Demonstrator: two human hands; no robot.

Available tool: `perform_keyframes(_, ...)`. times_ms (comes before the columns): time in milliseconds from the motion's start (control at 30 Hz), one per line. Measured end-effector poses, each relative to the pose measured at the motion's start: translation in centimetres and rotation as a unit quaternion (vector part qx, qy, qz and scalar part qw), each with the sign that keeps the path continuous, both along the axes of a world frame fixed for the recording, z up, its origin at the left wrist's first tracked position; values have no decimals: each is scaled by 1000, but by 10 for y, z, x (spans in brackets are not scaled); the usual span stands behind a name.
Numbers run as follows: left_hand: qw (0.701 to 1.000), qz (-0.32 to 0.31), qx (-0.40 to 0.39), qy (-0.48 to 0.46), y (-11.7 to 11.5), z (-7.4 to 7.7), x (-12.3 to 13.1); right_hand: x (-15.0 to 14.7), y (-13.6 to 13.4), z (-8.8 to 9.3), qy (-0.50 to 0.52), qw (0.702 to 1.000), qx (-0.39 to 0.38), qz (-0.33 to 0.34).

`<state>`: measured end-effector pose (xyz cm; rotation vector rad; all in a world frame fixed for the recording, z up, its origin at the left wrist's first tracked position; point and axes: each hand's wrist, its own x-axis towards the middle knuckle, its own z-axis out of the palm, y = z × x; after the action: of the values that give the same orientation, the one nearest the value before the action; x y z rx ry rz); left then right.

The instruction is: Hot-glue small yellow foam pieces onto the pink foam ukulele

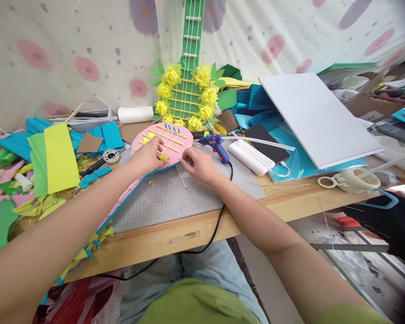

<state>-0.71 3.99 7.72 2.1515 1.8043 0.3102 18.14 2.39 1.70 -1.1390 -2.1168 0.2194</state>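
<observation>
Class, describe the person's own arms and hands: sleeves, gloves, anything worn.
Both forearms are bare. The left hand and right hand have no gloves, and no watch, ring or bracelet shows. A lime-green sleeve shows at the right upper arm.

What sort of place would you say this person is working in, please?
Most likely a craft workbench: coloured craft sheets litter the wooden table, a blue hot-glue gun lies on the grey cutting mat, and a green handmade guitar decorated with yellow flowers stands behind.
</observation>
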Motion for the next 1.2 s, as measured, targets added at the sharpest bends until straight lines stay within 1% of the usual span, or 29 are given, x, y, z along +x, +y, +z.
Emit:
perform_keyframes(133,1000,-17,11,24,-3,5,3,0,0,0,-4,1000,-6,-2)
perform_keyframes(267,999,-17,3,33,-3,8,5,0,1,-2,-2,1000,-5,-4)
perform_keyframes(467,999,-22,22,31,-1,4,5,-1,1,-2,-1,1000,-9,-2)
perform_keyframes(567,999,-28,22,3,-3,4,5,-1,2,-2,4,1000,-16,-2)
perform_keyframes(667,996,-39,20,-77,-2,7,2,1,3,-3,17,1000,-23,-6)
perform_keyframes(700,993,-30,27,-107,-1,7,-1,2,3,-3,22,999,-26,-9)
perform_keyframes(767,987,15,59,-152,5,6,-8,2,4,-4,29,999,-31,-15)
perform_keyframes(833,977,69,102,-173,12,3,-17,3,5,-5,35,999,-35,-20)
perform_keyframes(900,971,92,118,-187,17,1,-25,2,6,-7,41,998,-39,-22)
perform_keyframes(967,972,112,97,-182,16,1,-27,2,7,-9,48,998,-40,-19)
perform_keyframes(1000,975,124,73,-172,13,3,-26,1,7,-10,51,998,-40,-16)
perform_keyframes(1067,979,139,-2,-152,5,9,-20,1,8,-11,54,998,-38,-14)
perform_keyframes(1100,978,140,-49,-150,0,12,-17,1,8,-12,53,998,-37,-13)
perform_keyframes(1133,976,140,-80,-150,-3,14,-14,1,8,-12,52,998,-38,-14)
perform_keyframes(1200,979,126,-87,-138,-6,15,-10,1,8,-12,47,998,-38,-15)
